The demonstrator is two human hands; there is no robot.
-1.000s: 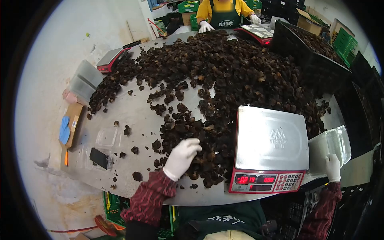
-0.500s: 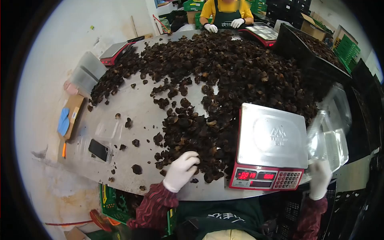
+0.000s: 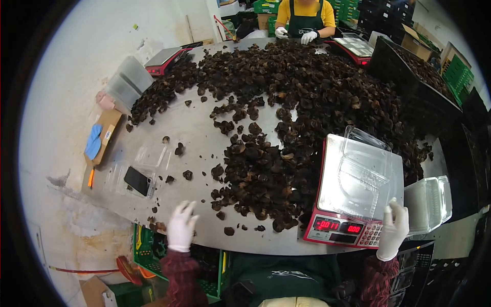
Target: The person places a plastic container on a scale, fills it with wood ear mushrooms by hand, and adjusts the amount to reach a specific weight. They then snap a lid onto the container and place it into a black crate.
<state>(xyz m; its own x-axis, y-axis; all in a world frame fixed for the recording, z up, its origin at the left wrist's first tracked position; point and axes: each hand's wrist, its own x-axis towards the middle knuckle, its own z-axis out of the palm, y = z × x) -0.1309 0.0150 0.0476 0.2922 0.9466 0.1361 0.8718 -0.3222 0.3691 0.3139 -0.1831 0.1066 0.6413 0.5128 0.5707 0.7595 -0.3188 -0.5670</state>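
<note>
A clear plastic box (image 3: 364, 171) with its lid open lies tilted over the metal plate of the red scale (image 3: 327, 225). Gloved in white, my right hand (image 3: 393, 233) has its fingers closed at the box's near right corner. My left hand (image 3: 181, 225), also gloved, hovers above the table's front edge with fingers apart and nothing in them. Loose dark brown wood ear mushrooms (image 3: 266, 169) are heaped left of the scale and across the table. A few single pieces lie near my left hand. The scale's display shows red digits.
Stacked clear boxes (image 3: 424, 204) stand right of the scale. A phone (image 3: 137, 180) lies on clear plastic at left. A cardboard box (image 3: 105, 135) sits on the left edge. Across the table, a person (image 3: 305, 20) in white gloves stands between two other scales. A black crate (image 3: 409, 77) is at right.
My right hand has brought a clear box from the right onto the scale. My left hand has left the mushroom heap, moved left and opened. The scale's reading has changed.
</note>
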